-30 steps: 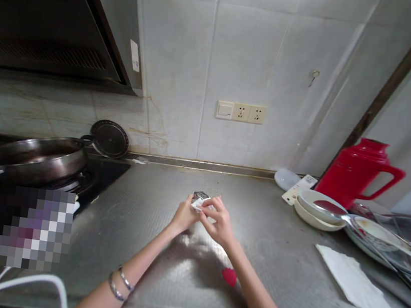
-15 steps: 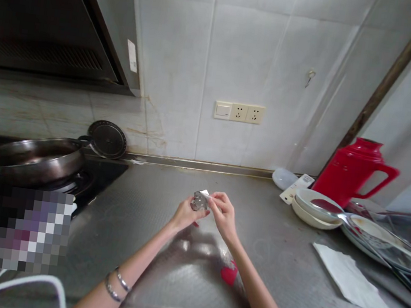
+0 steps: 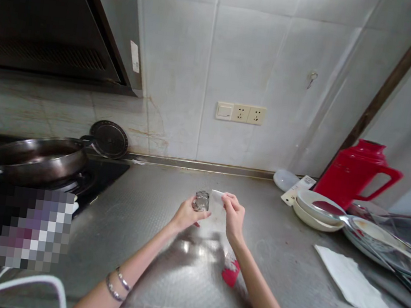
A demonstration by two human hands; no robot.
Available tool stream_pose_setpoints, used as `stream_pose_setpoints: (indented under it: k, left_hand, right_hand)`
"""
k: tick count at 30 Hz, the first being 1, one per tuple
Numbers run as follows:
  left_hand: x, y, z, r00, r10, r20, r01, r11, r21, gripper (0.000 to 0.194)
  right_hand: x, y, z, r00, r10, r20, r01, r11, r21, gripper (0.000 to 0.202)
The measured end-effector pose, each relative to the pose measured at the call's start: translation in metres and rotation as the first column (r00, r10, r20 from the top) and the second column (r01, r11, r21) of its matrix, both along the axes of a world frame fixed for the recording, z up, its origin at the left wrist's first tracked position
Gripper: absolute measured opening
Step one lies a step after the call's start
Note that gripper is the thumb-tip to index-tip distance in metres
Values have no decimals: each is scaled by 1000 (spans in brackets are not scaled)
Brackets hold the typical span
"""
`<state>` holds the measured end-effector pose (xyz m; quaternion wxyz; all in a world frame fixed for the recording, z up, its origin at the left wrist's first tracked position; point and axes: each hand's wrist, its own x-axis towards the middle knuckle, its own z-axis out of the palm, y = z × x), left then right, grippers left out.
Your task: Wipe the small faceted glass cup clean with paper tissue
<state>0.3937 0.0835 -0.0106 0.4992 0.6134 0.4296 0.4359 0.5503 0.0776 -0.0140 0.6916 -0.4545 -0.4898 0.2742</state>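
Note:
My left hand (image 3: 184,215) is closed around a small grey, see-through, glass-like object (image 3: 201,201), held above the steel counter. Its exact kind is hard to make out. Just to its right, my right hand (image 3: 233,216) pinches a small white strip (image 3: 217,194), paper-like, whose free end points toward the glass-like object. A narrow gap separates the strip from that object. Below my right wrist, a red item with a clear, shiny part (image 3: 229,275) lies on the counter, partly covered by my forearm.
A steel pan (image 3: 34,161) sits on the stove at left, with a round black disc (image 3: 109,139) against the wall. On the right stand a red thermos (image 3: 354,173), stacked bowls (image 3: 314,220) and plates with utensils. A white paper towel (image 3: 353,284) lies before them.
My right hand has moved right, drawing the white strip away from the glass-like object. My left hand stays nearly in place, still holding the object.

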Motion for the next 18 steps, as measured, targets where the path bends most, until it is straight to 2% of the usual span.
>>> stream_pose_setpoints:
  k: [1, 3, 5, 9, 11, 14, 16, 18]
  left_hand:
    - [1, -1, -1, 1000, -9, -15, 9, 1000, 20, 52]
    - [2, -3, -3, 999, -20, -42, 22, 998, 54, 53]
    - [3, -3, -4, 998, -23, -54, 27, 997, 72, 56]
    - [4, -1, -5, 999, -5, -49, 9, 998, 69, 55]
    - [3, 0, -6, 998, 5, -59, -1, 998, 65, 54]
    - [1, 2, -7, 996, -23, -90, 29, 997, 71, 55]
    - [-2, 3, -9, 991, -66, -120, 79, 991, 104, 74]
    - [-5, 4, -11, 979, -91, -182, 123, 978, 171, 107]
  right_hand:
    - [0, 2, -1, 1000, -18, -8, 18, 1000, -21, 30]
    - [-2, 3, -2, 999, 42, -8, -42, 997, -68, 29]
    - [-6, 2, -1, 983, 179, -42, -183, 976, -121, 30]
    - [-14, -4, 3, 893, 422, -156, -444, 881, -161, 40]
    - [-16, -8, 6, 875, 468, -124, -483, 863, -148, 47]
    - [-17, -10, 9, 887, 456, -71, -462, 877, -133, 50]
    - [-16, -10, 10, 897, 435, -84, -443, 884, -149, 49]
    - [-14, -8, 10, 897, 418, -144, -440, 878, -190, 49]
